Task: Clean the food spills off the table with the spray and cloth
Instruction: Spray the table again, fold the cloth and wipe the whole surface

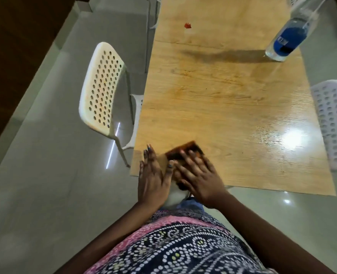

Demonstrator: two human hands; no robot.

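A dark brown and orange cloth [185, 150] lies folded at the near left corner of the wooden table [223, 107]. My right hand [199, 175] presses flat on the cloth with fingers spread, and the cloth looks blurred. My left hand [153, 175] rests flat beside it at the table's corner, fingers together, thumb touching the cloth's edge. A clear spray bottle [288, 38] with blue liquid stands at the far right of the table. A small red food spill [187, 25] sits far up the table near its left edge.
A white perforated chair [102, 89] stands at the table's left side, and another white chair [335, 123] is at the right. A wet sheen [294, 139] shows on the table's right part. A pale tiled floor [45, 175] surrounds the table.
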